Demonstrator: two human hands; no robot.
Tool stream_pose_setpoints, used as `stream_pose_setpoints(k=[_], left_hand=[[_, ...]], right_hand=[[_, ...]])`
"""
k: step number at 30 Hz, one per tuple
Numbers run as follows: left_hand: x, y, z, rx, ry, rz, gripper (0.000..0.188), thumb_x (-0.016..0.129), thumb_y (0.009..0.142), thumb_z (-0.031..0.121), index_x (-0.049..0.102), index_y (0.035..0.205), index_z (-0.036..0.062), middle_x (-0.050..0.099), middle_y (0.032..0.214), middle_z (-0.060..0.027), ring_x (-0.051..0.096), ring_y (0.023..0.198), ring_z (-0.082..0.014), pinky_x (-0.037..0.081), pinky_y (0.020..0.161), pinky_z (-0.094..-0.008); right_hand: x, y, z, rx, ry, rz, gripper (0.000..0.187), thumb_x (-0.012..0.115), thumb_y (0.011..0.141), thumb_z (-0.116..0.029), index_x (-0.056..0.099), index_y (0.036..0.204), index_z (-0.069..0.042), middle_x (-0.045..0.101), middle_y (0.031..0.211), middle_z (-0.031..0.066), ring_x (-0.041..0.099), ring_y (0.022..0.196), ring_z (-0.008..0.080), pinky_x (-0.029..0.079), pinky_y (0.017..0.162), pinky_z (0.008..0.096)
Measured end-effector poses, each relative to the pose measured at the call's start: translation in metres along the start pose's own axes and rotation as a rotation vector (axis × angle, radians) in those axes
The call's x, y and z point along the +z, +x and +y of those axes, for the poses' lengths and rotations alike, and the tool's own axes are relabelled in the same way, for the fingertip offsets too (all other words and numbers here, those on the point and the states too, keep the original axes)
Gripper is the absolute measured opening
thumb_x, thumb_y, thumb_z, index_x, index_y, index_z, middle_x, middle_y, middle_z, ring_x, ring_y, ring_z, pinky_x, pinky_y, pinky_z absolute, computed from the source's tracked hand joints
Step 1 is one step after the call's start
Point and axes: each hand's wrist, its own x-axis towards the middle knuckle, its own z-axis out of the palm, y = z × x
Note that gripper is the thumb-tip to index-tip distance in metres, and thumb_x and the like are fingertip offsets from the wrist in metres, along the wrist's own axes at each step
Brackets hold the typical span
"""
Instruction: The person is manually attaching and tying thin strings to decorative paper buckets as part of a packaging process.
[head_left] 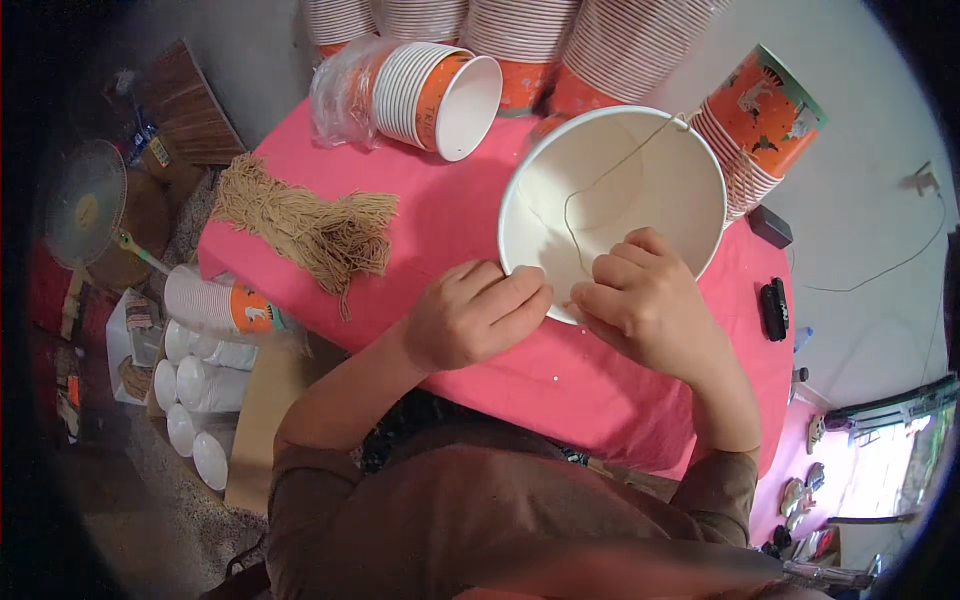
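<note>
Cups [195, 385] lie in an open cardboard box [262, 410] beside the pink surface [450, 215], well left of our left hand [480, 315]. Ahead and left of that hand, a tan string bundle [300, 225] rests on the surface, with a wrapped cup stack [440, 105] on its side farther ahead. Our left hand is closed on the near rim of the white bucket [690, 190], which sits just ahead of both hands, mouth tipped toward us; whether it also pinches string, we cannot tell. A tan strand [568, 208] runs from the bucket's far rim across its inside to our right hand [640, 300], whose curled fingers seem to pinch it. We judge the step in hand to be fixing this strand at the near rim. The next move calls for a steady left hold, fine right fingertip work and enough slack. Ahead and right of our right hand stands an upended cup stack [755, 120].
</note>
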Motion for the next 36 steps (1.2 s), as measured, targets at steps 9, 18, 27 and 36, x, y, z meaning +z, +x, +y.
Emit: stream_pose_setpoints(k=[9,18,27,36], left_hand=[[0.0,-0.002,0.001,0.003,-0.017,0.014,0.021,0.063,0.07,0.012,0.063,0.09,0.0045,0.06,0.093,-0.0045,0.054,0.067,-0.0155,0.047,0.057,-0.0264],[0.0,-0.003,0.002,0.002,-0.035,-0.014,0.021,0.063,0.071,0.012,0.063,0.09,0.0043,0.059,0.094,-0.0044,0.054,0.067,-0.0153,0.048,0.058,-0.0269],[0.003,0.0,-0.006,-0.196,-0.264,-0.045,0.025,0.067,0.074,0.002,0.063,0.098,0.001,0.06,0.11,-0.0154,0.063,0.087,-0.028,0.054,0.073,-0.0362],[0.028,0.01,-0.016,-0.401,-0.448,0.078,0.023,0.064,0.079,-0.003,0.06,0.102,-0.0003,0.051,0.122,-0.0143,0.063,0.093,-0.0269,0.054,0.078,-0.0355]], right_hand=[[-0.008,0.002,-0.002,-0.004,0.001,-0.07,0.015,0.072,0.071,-0.015,0.062,0.08,-0.009,0.048,0.067,0.0032,0.055,0.07,0.0224,0.044,0.078,0.0393],[-0.005,0.005,-0.003,-0.014,-0.002,-0.086,0.012,0.071,0.071,-0.015,0.063,0.078,-0.009,0.047,0.066,0.0028,0.054,0.069,0.0214,0.044,0.078,0.0387],[0.001,0.006,0.012,0.024,0.263,-0.148,0.017,0.071,0.074,-0.01,0.066,0.089,-0.003,0.056,0.074,0.007,0.057,0.074,0.0249,0.045,0.077,0.0388],[0.013,0.006,0.015,0.325,0.579,-0.062,0.018,0.069,0.076,-0.004,0.063,0.092,0.003,0.058,0.076,0.0106,0.055,0.065,0.0188,0.044,0.057,0.0306]])
